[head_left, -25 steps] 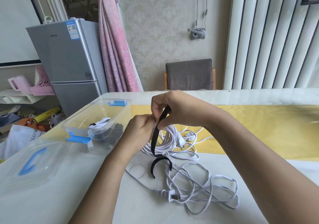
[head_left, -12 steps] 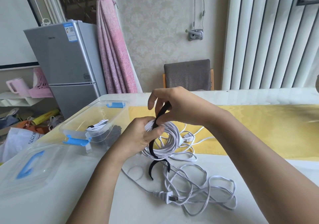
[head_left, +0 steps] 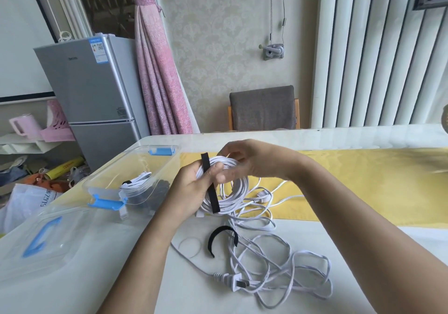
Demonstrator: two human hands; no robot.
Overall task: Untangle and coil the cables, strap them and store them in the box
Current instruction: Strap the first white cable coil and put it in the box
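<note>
White cable coil [head_left: 232, 192] sits in the left hand [head_left: 191, 190], whose closed grip presses one long black strap [head_left: 213, 197] onto it. The right hand [head_left: 254, 163] pinches the coil's top. One curved black strap [head_left: 218, 236] and one loose white cable tangle [head_left: 278, 265] lie on the pale worktop [head_left: 121, 277]. One clear plastic box [head_left: 101, 180] stands left.

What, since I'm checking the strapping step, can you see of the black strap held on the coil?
The black strap is a flat, narrow, matte band, fabric-like. It runs nearly upright, slightly tilted, across the near face of the white cable coil, top end poking above the coil, lower end reaching its bottom edge. Both ends look free, so it is not yet wrapped shut. The left hand holds it against the coil; the right hand grips the coil's top beside it.
</note>
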